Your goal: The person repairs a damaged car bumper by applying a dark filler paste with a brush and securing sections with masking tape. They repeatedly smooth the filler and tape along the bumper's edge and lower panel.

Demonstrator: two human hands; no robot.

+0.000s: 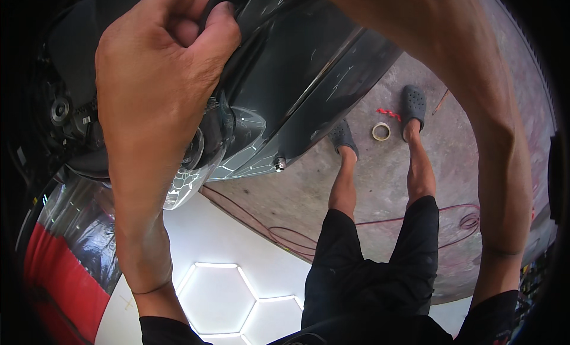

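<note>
My left hand (169,45) is raised over the front corner of a dark grey car (285,60). Its fingers are curled, thumb and forefinger closing at a dark edge near the top of the picture; what lies between them is hidden. Below that wrist, a clear headlight (199,158) shows partly behind my forearm. To the left, the open engine bay (62,110) holds dark parts and a round pulley-like piece. My right forearm (499,131) reaches up and across to the top edge, where the hand passes out of view.
On the stained floor, a roll of tape (381,131) and a red twisted strip (389,113) lie between my grey clogs (414,101). A dark red hose (463,220) runs behind my legs. Red material (56,279) and clear plastic sheeting (89,226) are at lower left.
</note>
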